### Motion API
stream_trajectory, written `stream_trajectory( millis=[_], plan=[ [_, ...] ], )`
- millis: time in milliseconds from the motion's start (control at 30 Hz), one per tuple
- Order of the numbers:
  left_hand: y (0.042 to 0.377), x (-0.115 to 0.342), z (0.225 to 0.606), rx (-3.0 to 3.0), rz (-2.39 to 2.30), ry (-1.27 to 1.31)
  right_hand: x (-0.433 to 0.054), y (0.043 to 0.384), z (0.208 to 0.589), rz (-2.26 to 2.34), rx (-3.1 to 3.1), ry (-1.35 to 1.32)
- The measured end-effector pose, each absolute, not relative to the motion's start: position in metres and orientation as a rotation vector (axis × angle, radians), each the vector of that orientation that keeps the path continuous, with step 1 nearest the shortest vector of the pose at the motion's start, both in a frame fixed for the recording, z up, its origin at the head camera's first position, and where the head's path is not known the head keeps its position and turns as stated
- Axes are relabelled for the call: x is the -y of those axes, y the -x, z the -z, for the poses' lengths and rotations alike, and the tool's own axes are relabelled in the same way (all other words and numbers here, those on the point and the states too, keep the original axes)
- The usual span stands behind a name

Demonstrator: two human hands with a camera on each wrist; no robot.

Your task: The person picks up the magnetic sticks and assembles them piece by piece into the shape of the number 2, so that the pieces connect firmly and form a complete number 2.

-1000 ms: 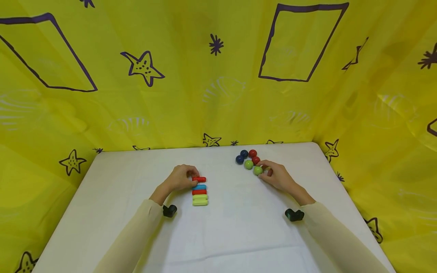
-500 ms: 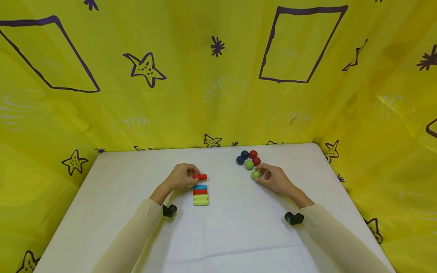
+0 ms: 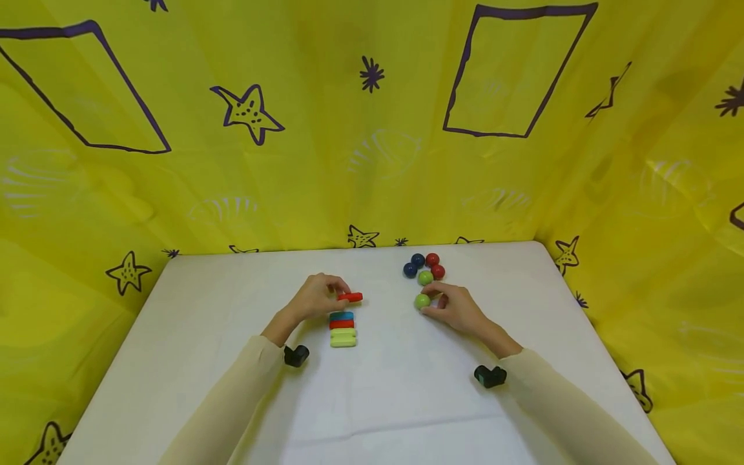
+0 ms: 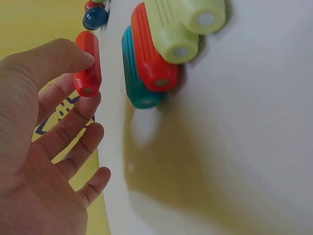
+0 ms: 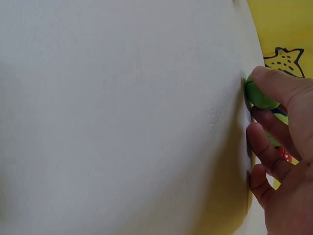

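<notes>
In my left hand a red magnetic rod is pinched between thumb and fingers, raised off the table; the other fingers spread loosely. Just nearer to me lies a row of rods side by side: a blue rod, another red rod and two pale yellow-green rods. Pale round discs show in the rod ends. My right hand pinches a light green ball with thumb and forefinger, close over the table. In the right wrist view the thumb covers part of this ball.
Behind the right hand sits a cluster of balls: two dark blue balls, two red balls and a second green ball. A white cloth covers the table. Yellow patterned curtain encloses the back and sides.
The left hand has lifted the red rod away from the row and shifted it slightly right. The right hand has drawn the green ball left and nearer, away from the cluster.
</notes>
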State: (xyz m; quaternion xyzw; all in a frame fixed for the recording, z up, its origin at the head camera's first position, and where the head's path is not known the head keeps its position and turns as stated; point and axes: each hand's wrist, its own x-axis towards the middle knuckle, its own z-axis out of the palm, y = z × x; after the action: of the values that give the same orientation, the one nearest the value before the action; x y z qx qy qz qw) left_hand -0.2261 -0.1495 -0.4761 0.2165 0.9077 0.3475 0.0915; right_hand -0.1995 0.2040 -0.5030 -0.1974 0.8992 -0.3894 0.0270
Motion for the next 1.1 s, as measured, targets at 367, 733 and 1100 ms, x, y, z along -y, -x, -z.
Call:
stream_trajectory(
  millis=[367,733,1100],
  plan=[
    [0.227,0.121,0.480,-2.679,-1.021,-0.739,-0.193,0.199,0.504,1.220,-2.770,0.590],
    [0.230,0.085,0.489,-2.664,-1.021,-0.809,-0.189,0.199,0.506,1.185,-2.785,0.574],
    [0.231,0.066,0.495,-2.678,-0.971,-0.783,-0.188,0.198,0.506,1.183,-2.804,0.587]
  ],
)
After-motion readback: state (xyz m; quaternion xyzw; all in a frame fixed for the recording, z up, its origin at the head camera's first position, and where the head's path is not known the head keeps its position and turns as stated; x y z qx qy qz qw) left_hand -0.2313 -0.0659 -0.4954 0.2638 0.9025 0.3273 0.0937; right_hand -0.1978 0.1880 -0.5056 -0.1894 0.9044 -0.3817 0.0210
